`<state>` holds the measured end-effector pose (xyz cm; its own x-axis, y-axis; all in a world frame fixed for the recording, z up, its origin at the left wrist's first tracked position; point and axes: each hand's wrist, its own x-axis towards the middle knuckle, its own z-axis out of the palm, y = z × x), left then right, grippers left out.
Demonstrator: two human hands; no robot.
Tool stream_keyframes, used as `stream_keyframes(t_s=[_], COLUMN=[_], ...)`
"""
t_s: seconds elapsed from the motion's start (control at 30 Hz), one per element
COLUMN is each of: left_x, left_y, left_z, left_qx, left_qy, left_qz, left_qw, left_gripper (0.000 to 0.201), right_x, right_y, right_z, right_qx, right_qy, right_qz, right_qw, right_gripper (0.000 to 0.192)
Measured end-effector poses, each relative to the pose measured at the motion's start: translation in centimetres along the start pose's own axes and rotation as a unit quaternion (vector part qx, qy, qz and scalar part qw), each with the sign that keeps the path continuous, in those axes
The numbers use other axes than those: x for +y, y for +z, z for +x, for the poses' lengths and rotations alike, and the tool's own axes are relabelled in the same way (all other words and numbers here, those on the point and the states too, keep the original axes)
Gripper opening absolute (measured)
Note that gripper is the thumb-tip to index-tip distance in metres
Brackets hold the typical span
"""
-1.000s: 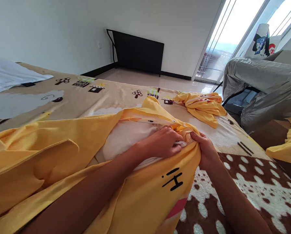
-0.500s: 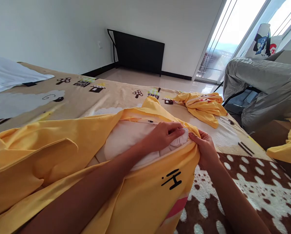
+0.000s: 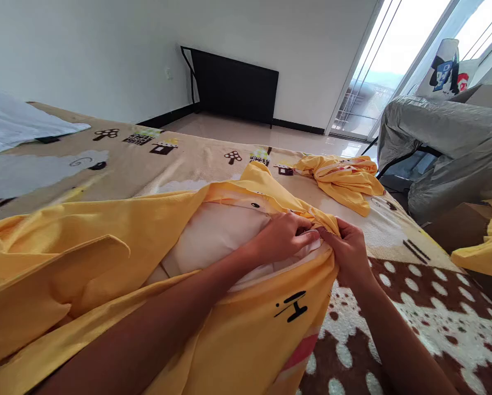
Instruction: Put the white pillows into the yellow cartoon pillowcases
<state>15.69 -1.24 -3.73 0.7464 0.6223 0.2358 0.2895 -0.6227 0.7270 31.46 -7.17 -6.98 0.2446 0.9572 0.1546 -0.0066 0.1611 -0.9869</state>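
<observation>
A large yellow pillowcase (image 3: 106, 241) lies across the bed in front of me, open along its near edge. A white pillow (image 3: 217, 236) shows inside the opening. My left hand (image 3: 285, 236) reaches into the opening and pinches the pillow's white corner. My right hand (image 3: 348, 249) grips the yellow pillowcase corner from outside, right against the left hand's fingertips. Black letters (image 3: 291, 306) are printed on the cloth below my hands.
A patterned beige bedspread (image 3: 155, 159) covers the bed, brown with white spots (image 3: 414, 323) at the right. A second crumpled yellow cloth (image 3: 340, 178) lies further back. A white sheet (image 3: 19, 123) sits far left. A grey-covered piece of furniture (image 3: 447, 148) stands right, a black panel (image 3: 233, 90) by the wall.
My left hand has closed again on the pillow's corner and the yellow cloth now covers more of that corner. My right hand shifted slightly up toward the left fingertips.
</observation>
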Motion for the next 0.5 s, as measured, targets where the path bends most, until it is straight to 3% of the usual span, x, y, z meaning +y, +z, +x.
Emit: stream_keyframes(t_s=[0.23, 0.37, 0.5], left_x=[0.27, 0.57, 0.86], left_y=[0.18, 0.42, 0.97], left_z=[0.15, 0.29, 0.44], left_qx=[0.021, 0.034, 0.032], left_qy=[-0.055, -0.09, -0.119], left_qz=[-0.03, 0.029, 0.114], left_qw=[0.998, 0.995, 0.986], left_gripper=[0.028, 0.025, 0.022], right_x=[-1.09, -0.94, -0.63], right_y=[-0.53, -0.91, -0.59], right_z=[0.01, -0.19, -0.45], right_qx=[-0.021, 0.0, 0.001], right_qy=[-0.05, -0.07, -0.075], right_qz=[-0.187, -0.263, -0.264], right_qw=[0.981, 0.962, 0.962], right_gripper=[0.021, 0.019, 0.017])
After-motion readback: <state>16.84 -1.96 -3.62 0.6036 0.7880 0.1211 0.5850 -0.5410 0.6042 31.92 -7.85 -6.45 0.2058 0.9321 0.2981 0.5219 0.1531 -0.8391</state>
